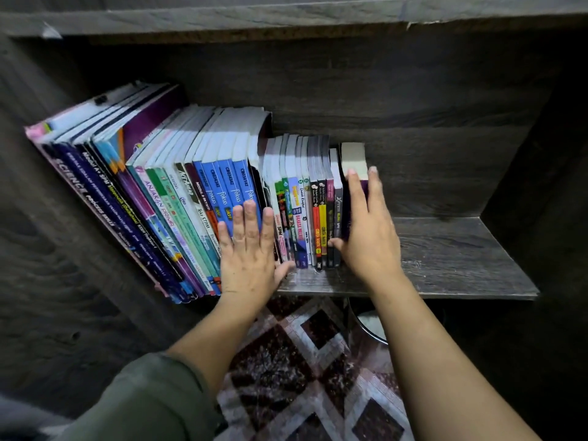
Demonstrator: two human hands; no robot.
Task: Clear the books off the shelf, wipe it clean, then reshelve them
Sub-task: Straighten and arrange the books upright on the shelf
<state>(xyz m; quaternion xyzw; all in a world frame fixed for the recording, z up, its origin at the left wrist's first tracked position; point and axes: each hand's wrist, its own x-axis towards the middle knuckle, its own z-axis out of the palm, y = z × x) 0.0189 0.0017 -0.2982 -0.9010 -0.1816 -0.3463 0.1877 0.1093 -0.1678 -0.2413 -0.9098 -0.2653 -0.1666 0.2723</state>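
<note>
Head view: dark wood-grain shelf [445,256], books in one row from the left wall to about the middle. The right part of the board is bare. No cloth in sight.

Tall workbooks, the SCIENCE workbook [79,186] outermost, lean hard left against the side wall. The blue fokus books [222,186] lean the same way. Small paperbacks [305,202] stand nearly upright to their right, ending in a purple-covered book [352,155].

Left hand [251,249]: flat, fingers straight on the fokus spines, thumb splayed toward the foot of the paperbacks. Gripping nothing. Looks like bracing, so the leaning stack doesn't slide.

Right hand [366,237]: fingers straight up the purple-covered book at the row's open end, thumb laid across the feet of the neighbouring dark spines. I read it as an open-handed press, not a closed grip. It probably acts as a bookend, since nothing else supports that end.

Stage: can't tell whether this is just before clearing or squaring up after reshelving. Both hands framing the paperbacks would suit either.

Below: patterned rug [302,361], green sleeve [152,399] on the left arm.
</note>
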